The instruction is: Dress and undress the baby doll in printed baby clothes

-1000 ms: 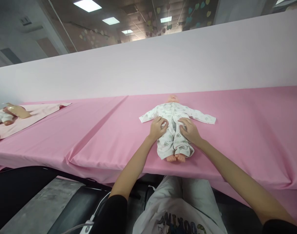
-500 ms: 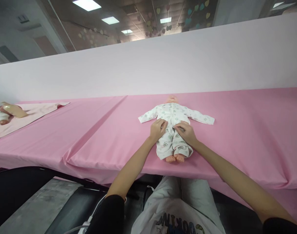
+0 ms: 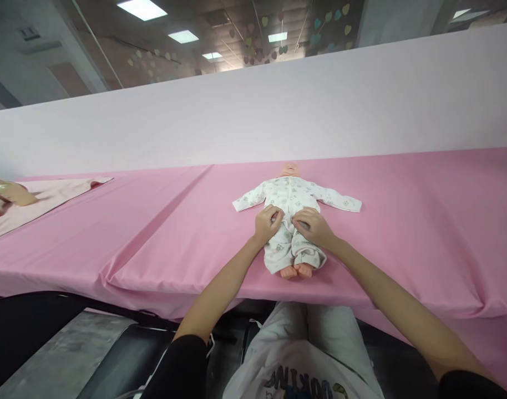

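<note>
A baby doll (image 3: 294,221) lies on its back on the pink table cover (image 3: 403,233), head away from me, bare feet toward me. It wears a white printed romper (image 3: 293,194) with both sleeves spread out flat. My left hand (image 3: 267,221) and my right hand (image 3: 310,226) sit close together over the doll's waist. The fingers of both are curled and pinch the romper's cloth at the front middle. What exactly lies between the fingertips is too small to make out.
A white wall panel (image 3: 278,111) runs along the far side of the table. At the far left a second doll (image 3: 6,194) lies on a pale pink cloth (image 3: 49,191). The table's front edge is just below the doll's feet, above my lap.
Both hands have drawn inward from the doll's sides to the middle of its waist, and now pinch the cloth there. The doll has stayed put.
</note>
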`<state>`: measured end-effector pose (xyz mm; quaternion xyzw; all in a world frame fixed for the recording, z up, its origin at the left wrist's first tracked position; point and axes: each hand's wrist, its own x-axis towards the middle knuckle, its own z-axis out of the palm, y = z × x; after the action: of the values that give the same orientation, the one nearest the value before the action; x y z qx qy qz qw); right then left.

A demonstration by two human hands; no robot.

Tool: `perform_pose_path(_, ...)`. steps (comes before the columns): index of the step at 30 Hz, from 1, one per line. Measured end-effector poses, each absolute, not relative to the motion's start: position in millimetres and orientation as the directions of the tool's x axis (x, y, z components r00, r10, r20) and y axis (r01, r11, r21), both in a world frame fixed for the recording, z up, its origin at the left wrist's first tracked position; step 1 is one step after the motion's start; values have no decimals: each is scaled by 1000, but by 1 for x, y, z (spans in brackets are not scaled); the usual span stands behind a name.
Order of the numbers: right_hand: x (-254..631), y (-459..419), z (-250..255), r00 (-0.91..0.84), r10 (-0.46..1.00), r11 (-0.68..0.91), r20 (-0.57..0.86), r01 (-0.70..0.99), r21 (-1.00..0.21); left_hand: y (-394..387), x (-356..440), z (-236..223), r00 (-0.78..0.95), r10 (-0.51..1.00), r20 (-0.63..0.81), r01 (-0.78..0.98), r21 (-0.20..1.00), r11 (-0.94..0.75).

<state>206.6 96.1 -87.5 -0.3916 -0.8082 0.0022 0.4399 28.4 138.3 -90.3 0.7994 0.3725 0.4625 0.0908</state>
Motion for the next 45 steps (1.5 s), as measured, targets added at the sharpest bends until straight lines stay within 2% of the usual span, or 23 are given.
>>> perform_pose_path(7, 207, 97, -87, -337, 599, 709, 726, 644, -286, 140, 30, -91, 260, 671, 694, 470, 516, -716)
perform_pose_path(13, 207, 92, -86, -371, 518, 729, 771, 663, -171, 140, 32, -96, 235, 625, 744, 441, 492, -751)
perform_pose_path(17, 205, 93, -80, -293, 420, 713, 859, 692, -113, 138, 34, -98, 229, 607, 761, 436, 478, -763)
perform_pose_path(19, 203, 108, -73, -184, 413, 679, 892, 715, -167, 137, 35, -97, 245, 609, 755, 450, 468, -761)
perform_pose_path(21, 202, 135, -65, -57, 452, 632, 890, 725, -275, 137, 36, -94, 272, 619, 737, 474, 458, -752)
perform_pose_path(25, 200, 211, -54, 101, 594, 494, 798, 737, -461, 141, 37, -90, 294, 671, 681, 527, 470, -708)
perform_pose_path(28, 197, 255, -58, 140, 688, 353, 712, 793, -496, 145, 38, -85, 293, 739, 607, 615, 472, -632)
perform_pose_path(30, 197, 270, -63, 161, 734, 267, 660, 825, -498, 150, 43, -78, 327, 774, 542, 687, 426, -589)
perform_pose_path(33, 201, 273, -70, 172, 759, 225, 628, 836, -501, 165, 58, -60, 383, 797, 468, 775, 308, -553)
perform_pose_path(35, 205, 269, -72, 199, 760, 223, 619, 814, -536, 181, 73, -47, 380, 827, 414, 816, 270, -510)
perform_pose_path(41, 208, 260, -71, 291, 760, 191, 581, 754, -628, 232, 110, -27, 147, 950, 275, 835, 480, -268)
perform_pose_path(45, 206, 261, -71, 338, 783, 158, 523, 704, -692, 248, 114, -32, 108, 974, 198, 827, 526, -199)
